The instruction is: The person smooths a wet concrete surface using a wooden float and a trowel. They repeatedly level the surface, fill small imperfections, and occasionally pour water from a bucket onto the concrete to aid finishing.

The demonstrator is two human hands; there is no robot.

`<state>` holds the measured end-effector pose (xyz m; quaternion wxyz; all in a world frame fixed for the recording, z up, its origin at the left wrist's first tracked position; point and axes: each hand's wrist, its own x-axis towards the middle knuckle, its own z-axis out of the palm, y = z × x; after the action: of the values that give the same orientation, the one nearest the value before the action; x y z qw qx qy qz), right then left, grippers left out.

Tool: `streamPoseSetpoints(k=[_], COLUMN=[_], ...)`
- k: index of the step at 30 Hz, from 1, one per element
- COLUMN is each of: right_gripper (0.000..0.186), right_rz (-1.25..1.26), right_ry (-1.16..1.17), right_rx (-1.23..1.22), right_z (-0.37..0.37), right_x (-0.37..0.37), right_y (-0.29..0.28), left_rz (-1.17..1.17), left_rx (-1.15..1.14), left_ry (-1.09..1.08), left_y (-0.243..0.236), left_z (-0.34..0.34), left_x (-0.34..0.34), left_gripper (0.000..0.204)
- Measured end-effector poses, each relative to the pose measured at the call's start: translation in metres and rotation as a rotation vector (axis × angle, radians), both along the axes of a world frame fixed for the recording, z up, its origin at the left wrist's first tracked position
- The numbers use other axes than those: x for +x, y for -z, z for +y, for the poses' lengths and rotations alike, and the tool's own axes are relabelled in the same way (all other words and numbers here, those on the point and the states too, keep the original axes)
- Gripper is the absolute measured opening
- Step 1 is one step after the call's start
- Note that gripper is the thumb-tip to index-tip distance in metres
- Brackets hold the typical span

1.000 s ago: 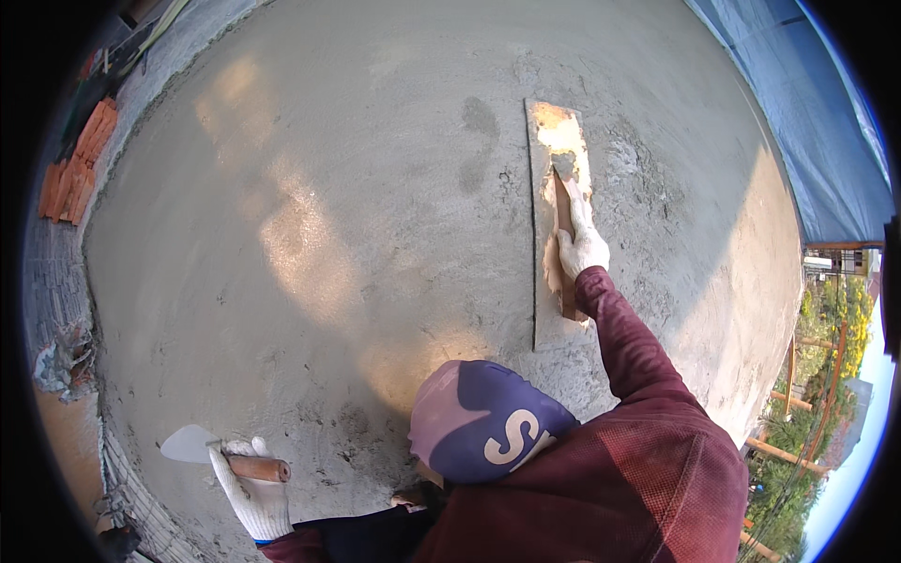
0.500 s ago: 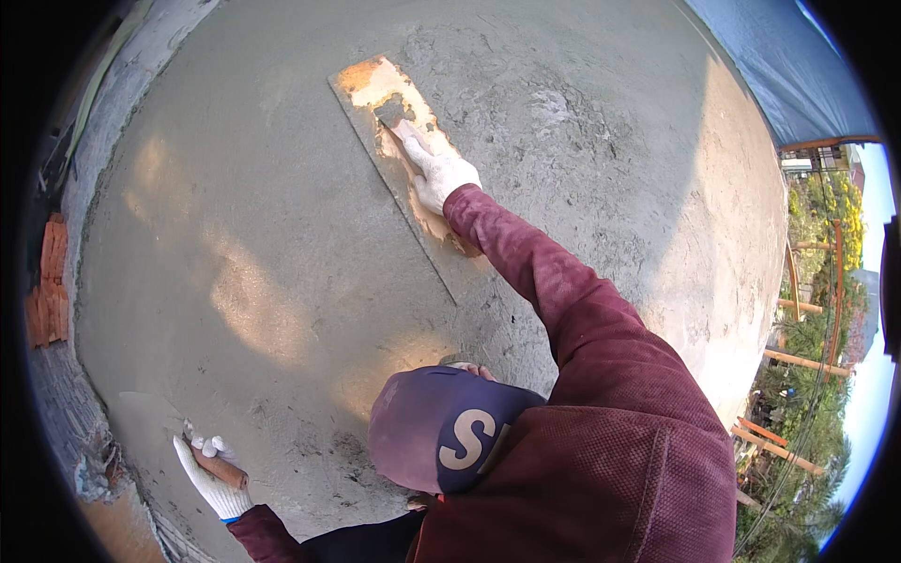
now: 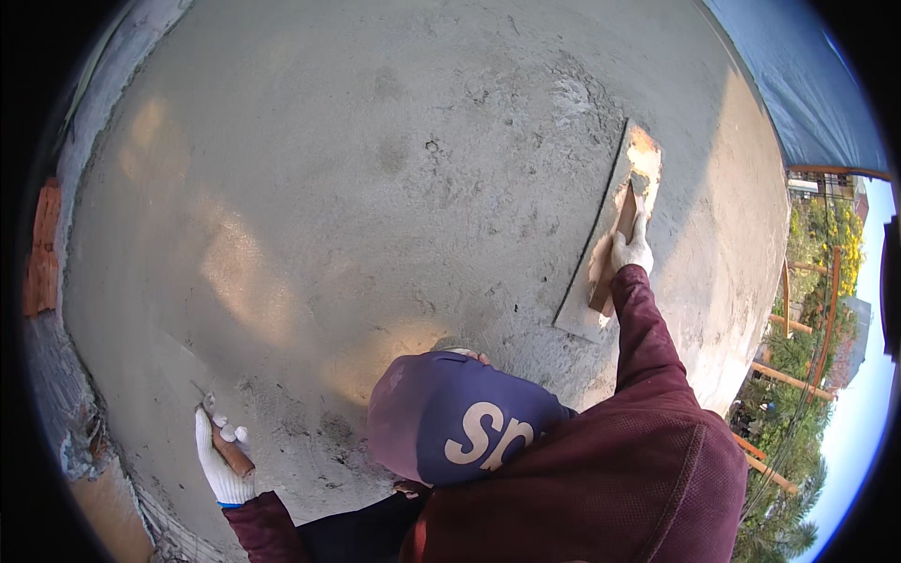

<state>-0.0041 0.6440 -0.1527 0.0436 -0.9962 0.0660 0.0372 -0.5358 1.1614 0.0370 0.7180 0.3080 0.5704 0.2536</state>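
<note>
My right hand point(image 3: 633, 251), in a white glove, grips the wooden handle of a long rectangular float point(image 3: 601, 239). The float's flat plate lies on the grey wet cement point(image 3: 375, 188) at the right, and lighter patches mark its top. At the lower left, my gloved left hand point(image 3: 221, 469) is closed round the brown wooden handle of a small trowel point(image 3: 235, 452). The trowel's metal neck points up and away; its blade is hard to make out against the cement. Maroon sleeves cover both arms.
A dark blue cap point(image 3: 469, 413) covers part of the cement in the lower middle. Reddish bricks point(image 3: 42, 249) are stacked beyond the left edge. A blue sheet point(image 3: 798, 84) hangs at the upper right. Wooden poles point(image 3: 793, 382) and greenery stand along the right.
My right hand has swept the float to the right and turned it, so its far end now leans right. The left hand with the trowel has shifted slightly right.
</note>
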Motion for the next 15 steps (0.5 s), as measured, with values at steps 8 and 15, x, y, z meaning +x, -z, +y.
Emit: streamPoseSetpoints(k=[8, 15], right_gripper=[0.079, 0.080], right_rz=[0.015, 0.165], right_ry=[-0.674, -0.983], right_rx=[0.186, 0.077], right_z=[0.163, 0.453], right_x=[-0.047, -0.045], right_y=[-0.034, -0.012], left_rz=[-0.092, -0.350], left_rx=[-0.046, 0.084], left_ry=[0.024, -0.109], left_y=[-0.031, -0.084], left_z=[-0.011, -0.075], left_x=[-0.038, -0.069], left_gripper=[0.039, 0.032])
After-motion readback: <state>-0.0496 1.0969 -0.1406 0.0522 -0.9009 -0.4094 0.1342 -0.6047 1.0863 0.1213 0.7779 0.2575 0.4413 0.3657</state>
